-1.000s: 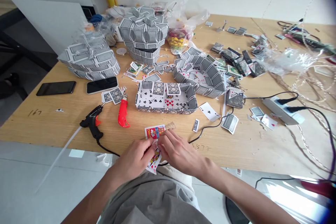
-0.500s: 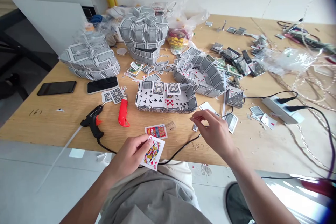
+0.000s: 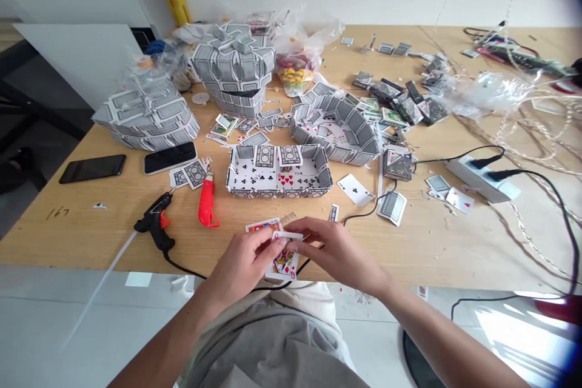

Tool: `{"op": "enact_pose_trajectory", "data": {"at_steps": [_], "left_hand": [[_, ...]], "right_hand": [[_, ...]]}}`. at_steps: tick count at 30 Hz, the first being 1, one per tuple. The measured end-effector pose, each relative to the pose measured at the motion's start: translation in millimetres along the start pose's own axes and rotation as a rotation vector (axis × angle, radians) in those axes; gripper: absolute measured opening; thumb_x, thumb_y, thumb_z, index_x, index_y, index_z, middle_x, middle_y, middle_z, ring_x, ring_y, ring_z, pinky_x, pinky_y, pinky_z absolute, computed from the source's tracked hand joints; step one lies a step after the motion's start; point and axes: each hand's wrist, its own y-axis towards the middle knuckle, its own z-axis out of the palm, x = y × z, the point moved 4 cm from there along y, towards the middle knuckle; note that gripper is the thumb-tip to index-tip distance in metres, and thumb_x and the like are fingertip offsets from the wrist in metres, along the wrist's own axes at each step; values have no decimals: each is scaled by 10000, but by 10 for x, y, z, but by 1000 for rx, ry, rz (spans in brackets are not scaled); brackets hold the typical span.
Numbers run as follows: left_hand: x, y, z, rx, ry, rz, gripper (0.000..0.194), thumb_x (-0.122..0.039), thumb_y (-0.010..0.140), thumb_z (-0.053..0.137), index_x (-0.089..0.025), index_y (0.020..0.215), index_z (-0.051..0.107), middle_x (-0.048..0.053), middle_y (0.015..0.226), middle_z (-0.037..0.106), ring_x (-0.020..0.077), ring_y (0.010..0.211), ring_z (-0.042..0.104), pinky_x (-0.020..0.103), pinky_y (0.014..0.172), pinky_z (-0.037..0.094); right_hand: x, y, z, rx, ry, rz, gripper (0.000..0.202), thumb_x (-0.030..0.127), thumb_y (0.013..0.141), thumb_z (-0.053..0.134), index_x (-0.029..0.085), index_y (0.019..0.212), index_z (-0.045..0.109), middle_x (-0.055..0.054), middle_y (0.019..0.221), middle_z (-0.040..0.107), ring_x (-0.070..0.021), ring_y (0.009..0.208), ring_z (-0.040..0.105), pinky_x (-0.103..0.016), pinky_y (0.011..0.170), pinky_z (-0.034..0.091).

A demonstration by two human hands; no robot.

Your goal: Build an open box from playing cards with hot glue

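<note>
A queen of diamonds playing card (image 3: 282, 267) is between my two hands, face up, just in front of the table edge. My left hand (image 3: 245, 260) pinches it by its left side. From the right, the fingers of my right hand (image 3: 339, 251) grip its upper right part, where a white strip stands along the top edge. Behind my fingers lies a red-printed card (image 3: 261, 224), partly hidden. Further back stands an open rectangular box made of playing cards (image 3: 279, 192), with two patterned card backs on its far wall.
To the left lie a red utility knife (image 3: 207, 201), a black glue gun (image 3: 157, 221) and two phones (image 3: 93, 168). Card-built boxes (image 3: 233, 66) and a open card tray (image 3: 336, 145) stand behind. A power strip (image 3: 482, 179) with cables sits at right. An ace of clubs (image 3: 354, 189) lies nearby.
My right hand has moved left and down from over the table to the card. My left hand has shifted right with the queen of diamonds. The camera view has shifted slightly.
</note>
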Motion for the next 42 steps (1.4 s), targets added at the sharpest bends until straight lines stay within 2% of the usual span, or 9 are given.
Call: {"op": "enact_pose_trajectory", "data": {"at_steps": [4,9,13,17,21,24,28,32,42], "left_hand": [[-205,117,-202,-36,139,122,407,-487,1134,486,-205,950,715,12,811,738,159,726,661,252,651,467],[-340,577,-942,-390,560,351,151,-289,1068,607,-217,1116,731,50,1036,796,212,928,746,326,889,577],[-230,1236,-1236,-298,886,471,390,-107,932,660,-184,1313,686,139,1385,702,329,1319,659,484,1166,516],[-93,1713,-1226,-132,1016,540,565,-12,816,670,-177,1357,678,158,1432,674,352,1340,647,545,1183,502],[-53,1837,-1195,-99,899,634,403,-17,898,578,-187,1225,742,117,1243,749,292,1190,706,485,1084,552],[-46,1876,-1229,-184,745,618,193,-170,991,617,-180,1113,766,114,1147,772,280,1085,726,435,986,567],[-10,1991,-1255,-246,611,511,148,-324,975,717,-198,1004,789,72,989,790,247,905,726,374,847,553],[8,2047,-1263,-215,581,474,100,-198,892,732,-208,964,800,43,948,804,221,858,728,345,813,550],[-65,2021,-1210,-140,683,446,190,-118,872,682,-197,1001,796,75,1014,814,268,962,741,401,918,551]], "right_hand": [[-174,97,-285,-2,113,59,330,490,1010,707,201,1118,823,-79,960,841,-210,798,764,-343,705,630],[-522,205,-1328,-368,-178,129,404,509,999,653,205,1222,799,-108,965,833,-237,746,739,-371,661,562],[-657,283,-1706,-553,-557,161,269,332,984,652,211,1176,795,-121,820,789,-286,721,710,-445,714,526],[-564,404,-1522,-630,-677,11,268,262,972,601,207,1169,774,-168,1084,800,-361,975,758,-546,906,573],[-235,595,-1257,-638,-733,-215,297,266,1007,568,196,1236,743,-178,1227,771,-373,1157,728,-560,990,587],[10,874,-1129,-491,-700,-292,392,158,965,558,179,1324,714,-168,1293,758,-341,1221,718,-522,1069,570],[189,1354,-925,-183,-677,-364,594,60,848,623,171,1430,664,-150,1438,720,-314,1351,663,-468,1152,525],[178,1699,-740,-38,-644,-304,472,175,869,729,143,1340,717,-165,1335,776,-328,1236,720,-443,1076,550],[78,1814,-669,-102,-544,-272,287,167,863,745,156,1149,774,-134,1171,824,-277,1044,748,-378,938,524]]}}
